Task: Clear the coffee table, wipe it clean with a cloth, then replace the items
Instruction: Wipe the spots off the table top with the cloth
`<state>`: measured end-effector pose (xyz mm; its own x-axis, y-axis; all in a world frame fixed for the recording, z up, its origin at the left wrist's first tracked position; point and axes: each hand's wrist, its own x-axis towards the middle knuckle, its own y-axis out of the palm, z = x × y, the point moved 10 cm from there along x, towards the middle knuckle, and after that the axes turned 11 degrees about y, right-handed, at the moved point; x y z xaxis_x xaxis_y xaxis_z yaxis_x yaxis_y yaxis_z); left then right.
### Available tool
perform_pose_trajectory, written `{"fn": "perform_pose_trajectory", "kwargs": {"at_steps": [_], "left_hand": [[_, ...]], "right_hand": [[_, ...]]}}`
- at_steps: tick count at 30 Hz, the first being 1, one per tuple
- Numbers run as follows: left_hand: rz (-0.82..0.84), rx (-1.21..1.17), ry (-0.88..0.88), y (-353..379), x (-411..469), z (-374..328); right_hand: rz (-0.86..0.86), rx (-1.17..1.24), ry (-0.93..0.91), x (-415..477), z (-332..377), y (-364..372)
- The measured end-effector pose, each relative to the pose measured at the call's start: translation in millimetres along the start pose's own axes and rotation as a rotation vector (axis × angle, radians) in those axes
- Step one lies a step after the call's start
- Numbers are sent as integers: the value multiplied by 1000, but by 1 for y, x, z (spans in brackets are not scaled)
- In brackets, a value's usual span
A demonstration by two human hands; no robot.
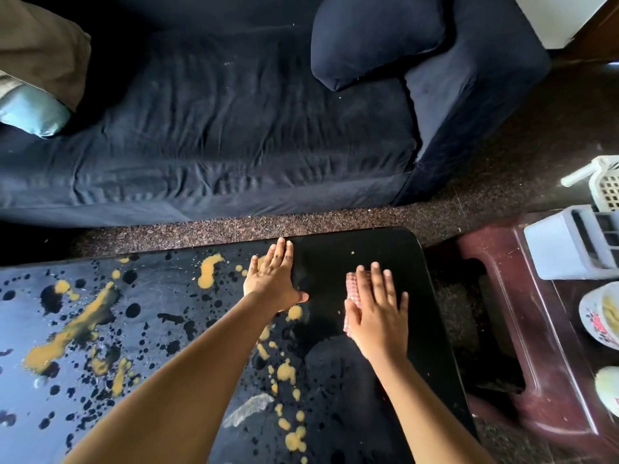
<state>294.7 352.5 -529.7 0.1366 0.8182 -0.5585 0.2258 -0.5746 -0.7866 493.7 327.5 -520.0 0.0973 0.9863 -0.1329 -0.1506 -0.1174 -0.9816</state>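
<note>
Left hand (273,277): palm down, fingers straight and close together, flat on the coffee table (385,249) near its far edge; grasping nothing.
Right hand (376,313): palm down, fingers straight and slightly spread, pressing flat on the cloth (352,284); not curled round it.
Cloth position: pink checked, under the right palm, one edge showing on the thumb side, toward the left hand.
Yellow spills (209,271): blotches among dark droplets, mostly left of the left hand and along both sides of the left forearm.
Sofa (234,128): dark blue, beyond both hands, across a strip of speckled floor (201,229).
Cushion (375,35): dark blue, on the sofa beyond the right hand.
Maroon stool (536,346): right of the right hand, carrying a white container (562,249) and a patterned bowl (586,316).
</note>
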Motion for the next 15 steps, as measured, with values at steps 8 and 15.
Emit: {"fn": "perform_pose_trajectory", "kwargs": {"at_steps": [8,15], "left_hand": [[-199,-15,6,-6,-31,-5],[-325,-160,-98,46,-151,9]], "right_hand": [[32,8,-228,-37,62,10],[-14,-6,-25,-34,2,3]]}}
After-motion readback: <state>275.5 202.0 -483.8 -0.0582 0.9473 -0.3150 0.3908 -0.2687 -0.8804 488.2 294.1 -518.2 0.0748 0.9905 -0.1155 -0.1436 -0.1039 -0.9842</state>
